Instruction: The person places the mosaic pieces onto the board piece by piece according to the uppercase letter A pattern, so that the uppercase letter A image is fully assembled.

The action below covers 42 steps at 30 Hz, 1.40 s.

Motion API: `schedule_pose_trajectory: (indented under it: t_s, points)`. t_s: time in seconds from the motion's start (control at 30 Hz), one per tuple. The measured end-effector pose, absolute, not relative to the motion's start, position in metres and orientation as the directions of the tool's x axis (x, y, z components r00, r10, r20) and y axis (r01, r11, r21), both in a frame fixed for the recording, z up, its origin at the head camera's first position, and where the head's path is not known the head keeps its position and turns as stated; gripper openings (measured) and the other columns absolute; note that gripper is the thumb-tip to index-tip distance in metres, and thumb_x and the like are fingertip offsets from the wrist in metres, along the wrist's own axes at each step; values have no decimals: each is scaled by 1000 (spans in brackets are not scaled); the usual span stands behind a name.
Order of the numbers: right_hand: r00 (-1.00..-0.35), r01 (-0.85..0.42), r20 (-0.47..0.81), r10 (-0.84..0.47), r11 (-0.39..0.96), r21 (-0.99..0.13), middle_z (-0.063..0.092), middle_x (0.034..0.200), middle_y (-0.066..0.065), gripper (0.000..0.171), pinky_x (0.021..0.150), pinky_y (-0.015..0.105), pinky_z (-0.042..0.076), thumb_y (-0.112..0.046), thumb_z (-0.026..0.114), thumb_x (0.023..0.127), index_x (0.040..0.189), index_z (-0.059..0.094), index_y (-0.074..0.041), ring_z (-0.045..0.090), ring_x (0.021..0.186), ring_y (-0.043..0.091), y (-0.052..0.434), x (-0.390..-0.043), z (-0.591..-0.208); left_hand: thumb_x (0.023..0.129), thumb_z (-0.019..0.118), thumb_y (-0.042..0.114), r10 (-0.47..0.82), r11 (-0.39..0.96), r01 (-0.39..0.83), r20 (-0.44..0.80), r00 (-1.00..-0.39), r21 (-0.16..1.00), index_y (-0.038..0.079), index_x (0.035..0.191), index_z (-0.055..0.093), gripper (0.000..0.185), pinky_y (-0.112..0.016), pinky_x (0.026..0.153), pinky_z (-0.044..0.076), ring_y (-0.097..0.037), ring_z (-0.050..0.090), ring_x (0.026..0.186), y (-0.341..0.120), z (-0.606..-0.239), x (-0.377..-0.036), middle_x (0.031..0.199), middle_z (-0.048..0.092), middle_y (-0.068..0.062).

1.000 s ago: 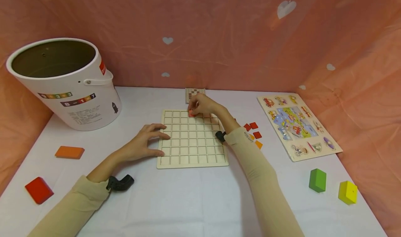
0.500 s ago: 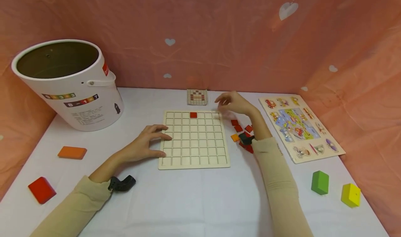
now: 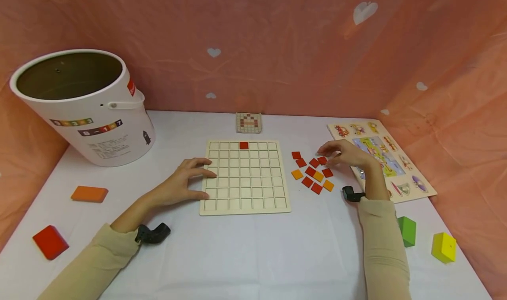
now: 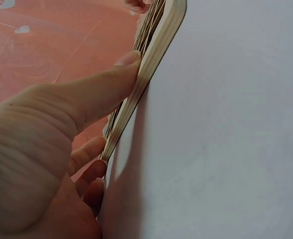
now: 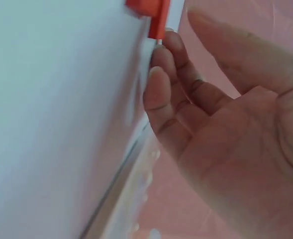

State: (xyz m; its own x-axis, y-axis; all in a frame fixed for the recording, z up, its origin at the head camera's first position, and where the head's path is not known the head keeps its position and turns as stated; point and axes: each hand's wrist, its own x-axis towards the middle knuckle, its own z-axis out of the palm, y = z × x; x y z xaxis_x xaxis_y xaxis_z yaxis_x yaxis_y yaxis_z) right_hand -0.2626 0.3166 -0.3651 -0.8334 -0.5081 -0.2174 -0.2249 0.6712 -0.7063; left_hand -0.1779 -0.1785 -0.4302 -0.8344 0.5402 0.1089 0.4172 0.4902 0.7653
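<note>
Red tile (image 3: 244, 145) sits alone in the top row of the grid board (image 3: 245, 175), and my left hand (image 3: 180, 182) lies flat at the board's left edge, fingers straight and spread over the nearest cells, thumb pressed against the board's side. From the left wrist view that thumb (image 4: 94, 89) is hard up against the wooden edge (image 4: 151, 59), nothing gripped.

Over on the other side my right hand (image 3: 345, 153) hovers at the loose tiles (image 3: 313, 172), a scatter of red and orange squares lying on the white table (image 3: 245, 251) just right of the board. Fingers are loosely bent and apart, and their tips reach the top red tile of the scatter (image 3: 322, 160). The right wrist view shows my fingertips (image 5: 158, 59) touching a red tile's edge (image 5: 156, 20), thumb well clear of it, so no pinch, palm open.

Picture puzzle (image 3: 380, 159) lies just beyond that hand.
</note>
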Motion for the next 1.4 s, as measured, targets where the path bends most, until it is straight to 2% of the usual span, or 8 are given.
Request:
schedule_pose_trajectory:
  t_s: [0.13, 0.27, 0.43, 0.67, 0.93, 1.1, 1.4]
  points:
    - [-837, -235, -187, -514, 647, -726, 65, 112, 21, 32, 79, 26, 45, 1, 73, 86, 116, 65, 6, 52, 95, 28, 317, -264, -372, 76, 88, 25, 539, 494, 413, 103, -836, 765, 11, 122, 70, 51, -63, 108, 23, -37, 28, 137, -179, -430, -178, 148, 41, -13]
    - [-849, -240, -167, -500, 649, -722, 66, 100, 19, 24, 72, 24, 45, 2, 74, 85, 107, 67, 9, 52, 84, 22, 316, -264, -375, 76, 88, 25, 541, 495, 412, 99, -835, 765, 12, 122, 70, 52, -63, 109, 23, -36, 27, 137, -179, -432, -179, 148, 41, -12]
    - [-870, -207, -188, -456, 684, -700, 64, 95, 17, 22, 73, 23, 44, 2, 75, 85, 104, 66, 10, 51, 85, 22, 315, -264, -374, 76, 88, 26, 540, 497, 408, 96, -836, 766, 13, 122, 70, 52, -64, 109, 23, -36, 27, 137, -179, -432, -179, 148, 40, -12]
    - [-893, -186, -210, -399, 751, -634, 60, 85, 12, 22, 67, 24, 42, -1, 76, 86, 101, 65, 11, 50, 79, 22, 312, -262, -373, 76, 88, 27, 541, 490, 415, 106, -835, 766, 13, 122, 70, 51, -64, 108, 23, -36, 27, 137, -180, -434, -178, 148, 41, -12]
    - [-922, -123, -222, -316, 784, -609, 57, 81, 9, 22, 63, 25, 42, -7, 77, 86, 96, 65, 9, 49, 76, 21, 309, -258, -368, 77, 87, 25, 545, 479, 439, 134, -828, 761, 12, 122, 70, 49, -65, 106, 25, -38, 29, 134, -179, -431, -177, 147, 41, -14]
    - [-924, -134, -197, -328, 760, -636, 59, 88, 12, 22, 69, 24, 43, -4, 78, 85, 95, 61, 7, 50, 81, 23, 309, -259, -372, 78, 86, 26, 544, 485, 427, 118, -830, 763, 12, 122, 70, 49, -64, 107, 24, -38, 29, 135, -179, -429, -177, 147, 41, -14]
    - [-926, -227, -57, -374, 669, -708, 62, 97, 21, 18, 68, 20, 50, 4, 67, 91, 108, 65, 10, 58, 83, 24, 298, -268, -363, 78, 87, 26, 546, 482, 429, 121, -829, 764, 12, 121, 70, 49, -65, 107, 24, -38, 28, 135, -179, -430, -178, 147, 42, -14]
